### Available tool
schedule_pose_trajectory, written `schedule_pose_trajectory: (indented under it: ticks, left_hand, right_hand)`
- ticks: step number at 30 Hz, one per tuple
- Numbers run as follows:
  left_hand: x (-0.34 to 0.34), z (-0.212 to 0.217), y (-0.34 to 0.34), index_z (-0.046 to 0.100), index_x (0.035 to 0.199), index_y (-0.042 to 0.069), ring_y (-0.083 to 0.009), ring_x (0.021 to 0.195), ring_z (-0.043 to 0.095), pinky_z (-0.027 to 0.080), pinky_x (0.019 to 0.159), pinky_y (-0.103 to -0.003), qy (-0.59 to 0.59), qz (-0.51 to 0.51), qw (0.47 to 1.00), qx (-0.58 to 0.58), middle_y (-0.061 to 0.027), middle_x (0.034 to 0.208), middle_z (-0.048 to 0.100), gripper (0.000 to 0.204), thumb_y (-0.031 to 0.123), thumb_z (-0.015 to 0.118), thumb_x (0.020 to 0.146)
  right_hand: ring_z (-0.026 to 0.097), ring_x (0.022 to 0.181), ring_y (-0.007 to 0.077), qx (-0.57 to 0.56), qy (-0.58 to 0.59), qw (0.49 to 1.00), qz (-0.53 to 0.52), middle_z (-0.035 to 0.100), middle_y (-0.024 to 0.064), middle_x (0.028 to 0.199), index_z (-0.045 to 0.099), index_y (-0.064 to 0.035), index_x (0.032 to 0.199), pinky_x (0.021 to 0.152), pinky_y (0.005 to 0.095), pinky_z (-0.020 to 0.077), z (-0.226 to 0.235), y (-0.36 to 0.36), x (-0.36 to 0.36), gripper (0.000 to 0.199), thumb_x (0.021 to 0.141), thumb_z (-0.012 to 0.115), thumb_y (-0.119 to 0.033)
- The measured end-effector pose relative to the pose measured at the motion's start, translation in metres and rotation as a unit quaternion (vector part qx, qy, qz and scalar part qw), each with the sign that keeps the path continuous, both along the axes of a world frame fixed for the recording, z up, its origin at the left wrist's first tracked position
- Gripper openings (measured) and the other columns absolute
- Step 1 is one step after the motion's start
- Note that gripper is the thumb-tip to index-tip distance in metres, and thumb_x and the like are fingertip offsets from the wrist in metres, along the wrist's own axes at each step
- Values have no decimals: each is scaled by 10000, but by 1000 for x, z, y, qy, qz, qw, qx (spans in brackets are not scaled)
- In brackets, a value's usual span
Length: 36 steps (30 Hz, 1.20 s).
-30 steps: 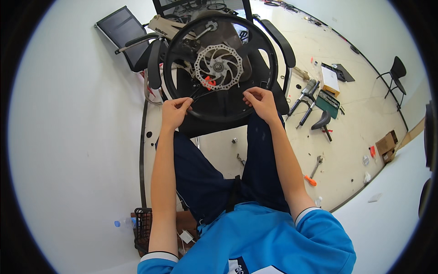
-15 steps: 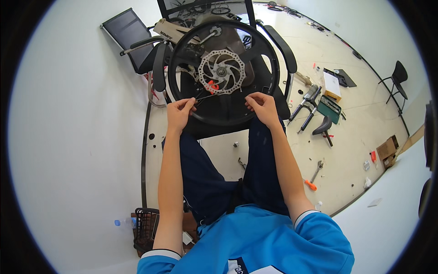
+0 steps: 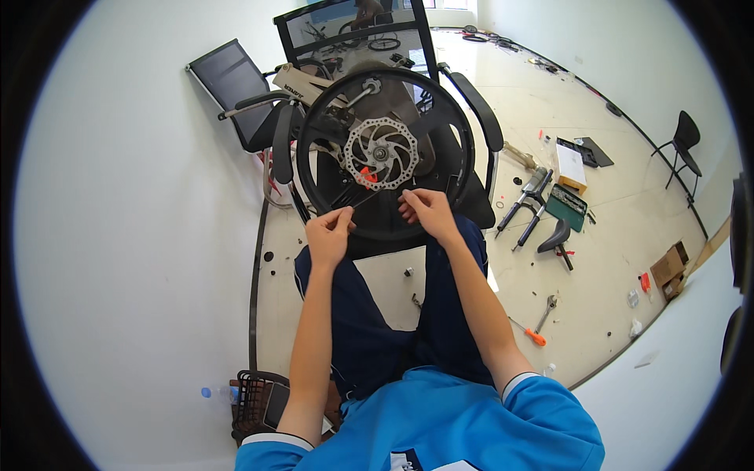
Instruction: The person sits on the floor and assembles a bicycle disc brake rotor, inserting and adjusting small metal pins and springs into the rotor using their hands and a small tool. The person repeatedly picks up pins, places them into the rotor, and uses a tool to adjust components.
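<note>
A black bicycle wheel [image 3: 465, 169] with a silver brake disc [image 3: 357, 149] at its hub leans on the seat of an office chair, in front of my knees. At the wheel's near left rim, my left hand [image 3: 330, 234] pinches one end of a thin dark rod [image 3: 366, 198]. It looks like a hex key, and its other end points up and right, just below the disc. My right hand [image 3: 425, 210] is right of the rod's tip, thumb and fingers pressed together; what they hold, if anything, is too small to see. Something orange [image 3: 367, 177] shows through the disc.
The chair's armrests [image 3: 476, 106] flank the wheel, and a pale bike frame [image 3: 302, 85] rests behind it. Right on the floor are a suspension fork [image 3: 528, 206], a green tool case [image 3: 567, 207], a saddle [image 3: 555, 235], a wrench [image 3: 547, 310] and an orange-handled screwdriver [image 3: 535, 337].
My hands have come closer together, the right one moving left toward the rod. The wheel and chair sit lower in the picture as the view has tilted up.
</note>
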<state>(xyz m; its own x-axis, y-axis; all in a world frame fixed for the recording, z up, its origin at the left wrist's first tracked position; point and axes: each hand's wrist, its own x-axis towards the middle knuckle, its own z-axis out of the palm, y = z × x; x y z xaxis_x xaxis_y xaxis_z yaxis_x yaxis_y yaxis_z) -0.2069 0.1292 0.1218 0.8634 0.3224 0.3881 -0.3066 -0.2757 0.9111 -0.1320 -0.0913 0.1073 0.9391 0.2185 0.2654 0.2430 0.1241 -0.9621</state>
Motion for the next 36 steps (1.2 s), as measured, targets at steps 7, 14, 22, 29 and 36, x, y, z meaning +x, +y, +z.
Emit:
schedule_pose_trajectory:
  ticks: [7, 14, 22, 29, 36]
  left_hand:
    - [-17, -3, -29, 763, 941, -29, -58, 585, 565, 427, 550, -217, -45, 56, 997, 33, -31, 662, 672, 209, 168, 693, 936]
    - [-3, -1, 0, 769, 938, -24, -69, 586, 570, 457, 566, -232, 14, -20, 1000, 11, -40, 674, 690, 213, 175, 693, 925]
    - [23, 2, 58, 743, 1070, -23, -89, 684, 609, 480, 655, -230, 148, -153, 974, 80, -52, 817, 729, 243, 177, 674, 952]
    - [53, -18, 66, 729, 1084, -10, -133, 681, 669, 528, 674, -287, 91, -79, 972, 204, -110, 851, 750, 229, 144, 664, 928]
    - [29, 12, 2, 730, 1083, -17, -110, 707, 649, 523, 667, -252, 73, -212, 957, 183, -81, 839, 739, 240, 175, 648, 963]
  right_hand:
    - [675, 606, 200, 70, 124, 989, 31, 695, 170, 777, 642, 94, 930, 530, 304, 556, 16, 57, -10, 514, 995, 582, -412]
    - [666, 615, 189, 220, 226, 948, 53, 690, 142, 803, 641, 46, 960, 549, 280, 557, 4, 66, 3, 284, 967, 633, -238]
    - [690, 669, 202, 223, 201, 953, 40, 692, 153, 827, 609, 62, 939, 596, 289, 589, 5, 84, 5, 192, 961, 572, -125]
    - [707, 613, 224, 192, 101, 976, -14, 697, 162, 793, 622, 57, 908, 551, 301, 597, 16, 101, -13, 205, 981, 577, -129]
    - [578, 535, 89, 1, -111, 981, -157, 601, 32, 627, 661, 7, 856, 488, 245, 444, 33, 50, 13, 326, 1025, 561, -253]
